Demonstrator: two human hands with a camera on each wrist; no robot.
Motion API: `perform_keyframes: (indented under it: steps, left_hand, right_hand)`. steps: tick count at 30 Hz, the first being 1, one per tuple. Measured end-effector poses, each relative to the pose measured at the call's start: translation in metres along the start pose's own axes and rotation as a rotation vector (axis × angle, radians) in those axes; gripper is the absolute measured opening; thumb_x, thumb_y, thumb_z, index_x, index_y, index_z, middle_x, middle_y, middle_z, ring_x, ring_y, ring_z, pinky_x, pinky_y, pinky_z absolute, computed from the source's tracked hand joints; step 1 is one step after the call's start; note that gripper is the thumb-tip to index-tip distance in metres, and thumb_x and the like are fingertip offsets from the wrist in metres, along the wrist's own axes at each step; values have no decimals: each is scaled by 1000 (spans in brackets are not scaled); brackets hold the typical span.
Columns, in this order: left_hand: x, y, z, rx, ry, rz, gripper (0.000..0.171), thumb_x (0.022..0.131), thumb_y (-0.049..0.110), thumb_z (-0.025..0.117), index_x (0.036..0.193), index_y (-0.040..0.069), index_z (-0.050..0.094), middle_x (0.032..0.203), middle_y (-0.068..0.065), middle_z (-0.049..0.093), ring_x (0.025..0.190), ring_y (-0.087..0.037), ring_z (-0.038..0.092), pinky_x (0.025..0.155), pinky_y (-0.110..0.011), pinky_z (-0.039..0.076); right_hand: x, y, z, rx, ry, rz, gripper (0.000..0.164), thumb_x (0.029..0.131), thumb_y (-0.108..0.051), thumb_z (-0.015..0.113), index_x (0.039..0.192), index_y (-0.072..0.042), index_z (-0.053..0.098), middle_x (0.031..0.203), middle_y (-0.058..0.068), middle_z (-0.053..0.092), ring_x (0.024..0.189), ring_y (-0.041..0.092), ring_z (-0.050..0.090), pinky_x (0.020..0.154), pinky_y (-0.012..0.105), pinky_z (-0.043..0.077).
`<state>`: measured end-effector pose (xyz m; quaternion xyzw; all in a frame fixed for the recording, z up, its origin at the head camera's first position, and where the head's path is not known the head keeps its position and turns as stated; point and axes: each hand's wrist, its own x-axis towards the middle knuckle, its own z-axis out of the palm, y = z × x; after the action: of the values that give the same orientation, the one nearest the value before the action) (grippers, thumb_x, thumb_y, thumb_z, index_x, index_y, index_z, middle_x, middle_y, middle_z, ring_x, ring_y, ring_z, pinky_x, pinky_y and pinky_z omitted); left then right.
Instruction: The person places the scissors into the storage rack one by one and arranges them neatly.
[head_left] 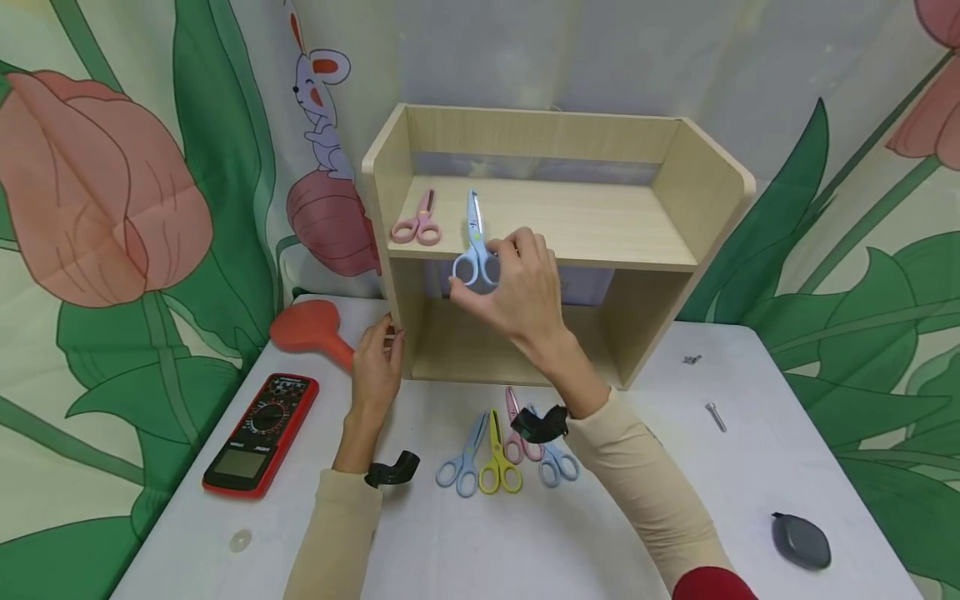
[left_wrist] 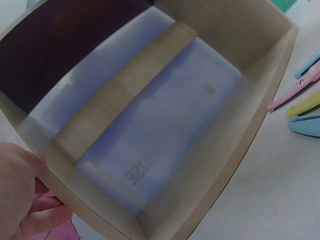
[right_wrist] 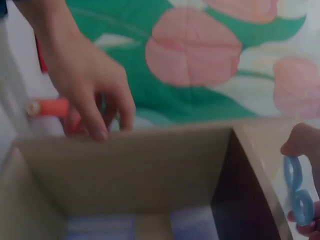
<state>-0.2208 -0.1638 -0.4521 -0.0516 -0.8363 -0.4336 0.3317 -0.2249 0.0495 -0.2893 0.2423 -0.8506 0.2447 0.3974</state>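
Note:
My right hand holds light blue scissors by the handle loops, blades pointing up, in front of the upper board of a wooden shelf. In the right wrist view the blue handles show between thumb and fingers. Pink scissors lie on the left of that board. My left hand is at the shelf's left side panel, its fingertips touching the front edge; the left wrist view shows the thumb against that edge. On the table before the shelf lie blue, yellow, pink and more blue scissors.
Left of the shelf are an orange-red paddle-shaped object and a red-black multimeter, with a small round translucent disc nearer. To the right lie small metal pieces, a bolt and a dark grey rounded case.

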Motion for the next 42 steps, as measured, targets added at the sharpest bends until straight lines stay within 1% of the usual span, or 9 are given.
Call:
perform_keyframes:
  steps: [4, 8, 13, 18, 21, 31, 36, 39, 42]
  left_hand:
    - [0, 0, -1, -4, 10, 5, 33, 96, 6, 65, 129, 0, 61, 109, -23, 66, 93, -35, 71, 76, -46, 64]
    - [1, 0, -1, -1, 12, 13, 34, 95, 4, 66, 128, 0, 61, 109, -23, 66, 92, -35, 72, 75, -46, 64]
    - [1, -1, 0, -14, 4, 5, 33, 97, 7, 65, 129, 2, 61, 108, -23, 66, 93, -34, 71, 77, -44, 64]
    - [0, -2, 0, -27, -11, -15, 33, 98, 11, 64, 130, 3, 61, 109, -22, 66, 95, -33, 71, 79, -43, 64]
    - [0, -2, 0, -21, -9, -16, 33, 98, 11, 63, 130, 4, 61, 109, -21, 66, 95, -33, 71, 79, -43, 64]
    - [0, -3, 2, -14, -1, -19, 34, 97, 7, 65, 130, 3, 61, 109, -21, 65, 94, -33, 71, 79, -43, 64]
    - [0, -3, 1, -20, -3, -19, 34, 97, 7, 65, 131, 3, 61, 109, -21, 66, 95, -33, 71, 79, -43, 64]
    - [0, -3, 1, -22, -7, -21, 35, 96, 7, 65, 131, 3, 61, 110, -21, 66, 95, -33, 71, 79, -43, 64]
    - [0, -2, 0, -22, -4, -20, 35, 97, 7, 65, 131, 3, 61, 110, -22, 66, 94, -33, 71, 79, -44, 64]
  right_hand:
    - [26, 7, 7, -47, -122, 73, 62, 76, -54, 70, 102, 2, 71, 97, 14, 60, 90, 32, 53, 73, 41, 44]
    - [44, 10, 10, -54, -259, 153, 62, 80, -55, 68, 109, 0, 71, 103, 15, 60, 94, 31, 52, 77, 42, 44]
    - [58, 9, 7, -49, -432, 228, 68, 85, -59, 65, 121, -1, 69, 115, 15, 58, 99, 30, 50, 87, 43, 45]
    - [63, 10, 5, -27, -519, 257, 74, 87, -64, 65, 128, -2, 66, 124, 15, 56, 105, 28, 48, 89, 39, 44]
    - [65, 10, 5, -24, -531, 249, 75, 88, -64, 65, 128, -2, 65, 125, 16, 55, 105, 28, 48, 87, 37, 43]
    - [67, 11, 8, -26, -539, 236, 73, 88, -64, 65, 126, -2, 66, 125, 15, 55, 106, 28, 49, 88, 37, 44]
    - [65, 9, 7, -35, -533, 245, 82, 85, -67, 66, 133, 0, 61, 126, 15, 53, 107, 28, 47, 91, 38, 43]
    - [59, 8, 4, -29, -489, 238, 88, 83, -67, 68, 138, 1, 56, 127, 15, 51, 110, 29, 46, 97, 41, 42]
    - [46, 7, 2, 2, -362, 180, 87, 82, -64, 72, 138, 0, 56, 123, 16, 51, 109, 30, 46, 97, 44, 41]
